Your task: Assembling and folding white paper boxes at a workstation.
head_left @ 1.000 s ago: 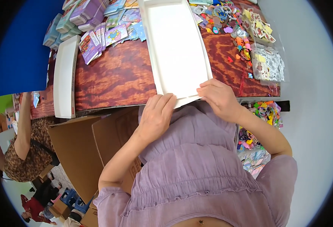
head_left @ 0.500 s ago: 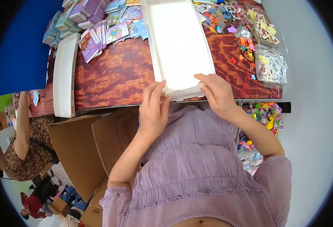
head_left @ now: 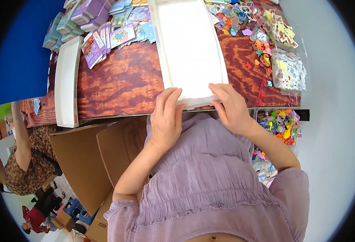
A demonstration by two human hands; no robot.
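A long, shallow white cardboard tray (head_left: 189, 52) lies in front of me with its near end at the table's front edge. My left hand (head_left: 166, 117) grips the near left corner, thumb outside and fingers curled over the rim. At the near right corner, my right hand (head_left: 233, 108) pinches the wall between thumb and fingers. The near end wall runs between both hands, and its flap looks folded in. Bare white board shows on the tray's floor. Its far end passes out of the top of the view.
A second narrow white box (head_left: 68, 82) stands at left, near purple card packs (head_left: 95, 46) and stacked packs (head_left: 85, 12). Small colourful trinkets (head_left: 246, 24) and clear bags (head_left: 288, 70) cover the right side. An open brown carton (head_left: 78, 161) stands below; a co-worker's arm (head_left: 22, 137) is far left.
Both hands remain on the tray's near corners. The near end wall and flap, upright before, now look pressed further inward, and my right fingers have shifted slightly down.
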